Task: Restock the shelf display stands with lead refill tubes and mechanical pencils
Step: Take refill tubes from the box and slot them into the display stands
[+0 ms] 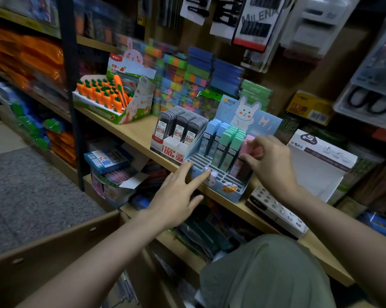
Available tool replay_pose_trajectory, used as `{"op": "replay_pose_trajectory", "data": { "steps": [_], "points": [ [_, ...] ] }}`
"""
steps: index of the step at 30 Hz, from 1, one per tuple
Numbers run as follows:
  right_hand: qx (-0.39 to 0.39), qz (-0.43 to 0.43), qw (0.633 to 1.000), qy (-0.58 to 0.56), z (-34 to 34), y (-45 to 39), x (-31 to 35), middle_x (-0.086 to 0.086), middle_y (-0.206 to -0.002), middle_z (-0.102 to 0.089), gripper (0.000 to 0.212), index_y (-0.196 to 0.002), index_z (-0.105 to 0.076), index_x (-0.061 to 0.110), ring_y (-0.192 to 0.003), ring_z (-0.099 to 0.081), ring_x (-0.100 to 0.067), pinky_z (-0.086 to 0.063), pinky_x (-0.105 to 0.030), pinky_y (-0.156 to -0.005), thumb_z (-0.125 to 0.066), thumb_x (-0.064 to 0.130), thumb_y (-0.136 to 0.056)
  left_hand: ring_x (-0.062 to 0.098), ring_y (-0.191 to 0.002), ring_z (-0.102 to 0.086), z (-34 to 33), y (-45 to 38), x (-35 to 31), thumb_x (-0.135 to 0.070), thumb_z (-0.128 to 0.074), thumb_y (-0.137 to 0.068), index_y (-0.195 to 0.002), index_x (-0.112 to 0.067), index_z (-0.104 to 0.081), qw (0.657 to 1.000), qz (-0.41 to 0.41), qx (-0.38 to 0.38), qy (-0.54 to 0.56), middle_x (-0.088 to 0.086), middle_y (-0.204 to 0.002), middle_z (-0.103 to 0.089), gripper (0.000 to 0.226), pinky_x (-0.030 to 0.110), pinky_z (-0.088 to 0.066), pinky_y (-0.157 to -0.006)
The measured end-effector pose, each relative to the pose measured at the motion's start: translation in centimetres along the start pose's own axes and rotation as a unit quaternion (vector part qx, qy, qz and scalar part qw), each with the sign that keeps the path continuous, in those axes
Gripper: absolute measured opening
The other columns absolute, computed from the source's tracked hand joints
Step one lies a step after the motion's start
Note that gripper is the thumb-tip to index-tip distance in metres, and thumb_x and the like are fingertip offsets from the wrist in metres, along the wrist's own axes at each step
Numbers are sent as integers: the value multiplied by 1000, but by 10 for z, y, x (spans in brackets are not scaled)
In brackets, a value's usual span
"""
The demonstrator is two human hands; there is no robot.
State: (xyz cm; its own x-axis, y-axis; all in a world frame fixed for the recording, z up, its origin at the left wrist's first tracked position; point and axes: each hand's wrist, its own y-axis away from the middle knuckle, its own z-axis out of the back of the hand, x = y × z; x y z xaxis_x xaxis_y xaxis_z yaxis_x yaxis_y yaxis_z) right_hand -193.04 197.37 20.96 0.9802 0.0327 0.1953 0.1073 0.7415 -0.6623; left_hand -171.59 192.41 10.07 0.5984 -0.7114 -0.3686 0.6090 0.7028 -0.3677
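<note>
Head view shows the left hand (176,197), fingers spread flat, bracing the blue stand (218,174) at the shelf (134,134) edge, seemingly to steady it, while the right hand (268,162) pinches pink tubes (246,150) into its right-hand slots.

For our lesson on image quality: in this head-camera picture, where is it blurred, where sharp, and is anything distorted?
Head view: sharpest around the blue bunny display stand and both hands, left hand, right hand; upper-left shelving smeared with motion blur; wooden shelf edge slants and bows from the wide-angle lens; lighting dim, corners dark.
</note>
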Motion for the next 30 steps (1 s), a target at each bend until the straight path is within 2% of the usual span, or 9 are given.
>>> {"op": "replay_pose_trajectory", "data": {
  "steps": [4, 6, 9, 11, 14, 17, 20, 25, 30],
  "points": [
    [-9, 11, 1000, -13, 7, 10, 6, -8, -109, -58, 38, -123, -65, 10, -88, -62, -24, -54, -37, -81, -71, 17, -86, 18, -147, -3, 7, 8, 4, -42, -45, -99, -150, -48, -2, 1000, -15, 23, 10, -10, -159, 8, 67, 43, -15, -120],
    [-32, 44, 997, -47, 9, 20, 16, -5, -107, -58, 33, -119, -66, 10, -87, -61, -20, -53, -32, -78, -67, 13, -87, 13, -148, 2, 12, 20, 6, -41, -46, -99, -151, -47, -7, 999, -14, 28, 18, -11, -160, 5, 65, 40, -13, -120],
    [29, 103, 988, -115, 2, 43, 45, 4, -96, -61, 16, -101, -70, 15, -81, -57, -4, -47, -12, -73, -66, 11, -86, 14, -142, -21, 23, 52, 13, -39, -49, -98, -146, -36, -31, 997, 32, 41, 64, -6, -152, -27, 52, 36, -27, -116],
    [152, 153, 962, -165, -11, 58, 72, 6, -88, -63, 12, -95, -71, 18, -75, -56, -1, -44, -11, -69, -68, 13, -85, 15, -126, -43, 33, 83, 23, -34, -54, -96, -134, -26, -51, 993, 75, 64, 63, -3, -134, -47, 39, 30, -37, -105],
    [405, 260, 862, -157, -47, 88, 117, 7, -95, -66, 19, -108, -71, 24, -84, -60, -5, -46, -17, -75, -66, 26, -89, 19, -113, -55, 51, 146, 44, -26, -61, -92, -120, -19, -63, 980, 163, 113, 19, 4, -120, -59, 30, 27, -40, -96],
    [547, 363, 748, -97, -93, 136, 158, 1, -114, -59, 35, -126, -62, 28, -107, -56, -17, -38, -18, -86, -62, 33, -92, 23, -119, -53, 66, 221, 63, -23, -64, -90, -123, -15, -62, 950, 280, 138, -4, 9, -125, -58, 34, 28, -37, -100],
    [606, 426, 665, -92, -131, 186, 189, -8, -133, -52, 44, -134, -57, 19, -123, -50, -24, -35, -25, -100, -62, 25, -91, 31, -124, -47, 69, 301, 70, -21, -67, -88, -131, -8, -54, 917, 384, 108, -24, 16, -132, -50, 47, 29, -32, -103],
    [622, 507, 590, -94, -182, 249, 218, -8, -153, -30, 48, -144, -44, 32, -137, -38, -26, -36, -35, -108, -53, 29, -97, 28, -138, -35, 54, 388, 61, -32, -66, -90, -149, -10, -29, 823, 564, 41, 47, 14, -152, -32, 74, 32, -31, -109],
    [678, 531, 497, -106, -222, 306, 220, -1, -146, -44, 39, -138, -53, 25, -134, -40, -19, -37, -32, -105, -50, 23, -99, -6, -117, -51, 31, 416, 54, -27, -60, -94, -144, -27, -38, 748, 592, -20, 298, -4, -151, -39, 55, 16, -44, -94]
  ]
}}
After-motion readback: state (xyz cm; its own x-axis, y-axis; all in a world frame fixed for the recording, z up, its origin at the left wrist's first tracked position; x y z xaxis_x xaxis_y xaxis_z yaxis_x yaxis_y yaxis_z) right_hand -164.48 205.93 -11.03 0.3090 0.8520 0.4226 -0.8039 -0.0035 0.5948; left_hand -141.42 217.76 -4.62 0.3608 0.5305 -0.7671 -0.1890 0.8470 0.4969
